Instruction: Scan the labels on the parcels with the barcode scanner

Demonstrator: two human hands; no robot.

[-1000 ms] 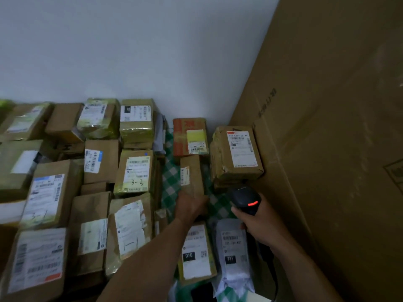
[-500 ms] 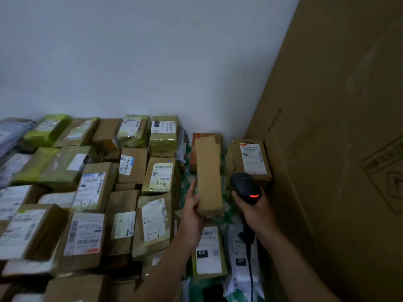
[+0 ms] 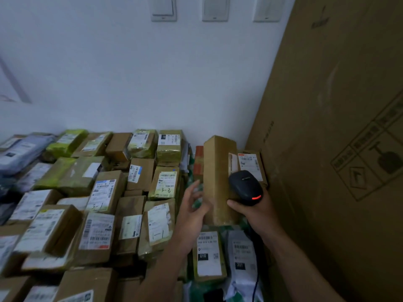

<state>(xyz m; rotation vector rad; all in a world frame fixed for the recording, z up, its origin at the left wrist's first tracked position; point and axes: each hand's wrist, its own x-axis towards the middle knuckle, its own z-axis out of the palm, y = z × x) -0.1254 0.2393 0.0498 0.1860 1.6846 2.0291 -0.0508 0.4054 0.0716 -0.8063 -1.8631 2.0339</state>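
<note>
Head view. I judge this to be mid-scan on one parcel, with most of the job unproven, since nothing marks which labels are already read.

The long brown cardboard parcel is held upright above the pile, at about five o'clock from the frame's centre. The left hand sits at its eight o'clock with fingers spread and straight and the palm against the lower edge. That grip is released, propping rather than clutching. The right hand, at the parcel's four o'clock, has its grip clenched round the black rounded plastic barcode scanner, whose red light glows.

What looks like a white paper label shows as a sliver on the parcel's right face, just beyond the scanner. I cannot tell whether the beam meets it.

The board looks matte and creased. Toward nine o'clock spread brown boxes and glossy yellow-green wrapped packs, labels up. At six o'clock lie a box marked 010 and a soft grey plastic mailer. A huge plain carton walls off three o'clock.
</note>
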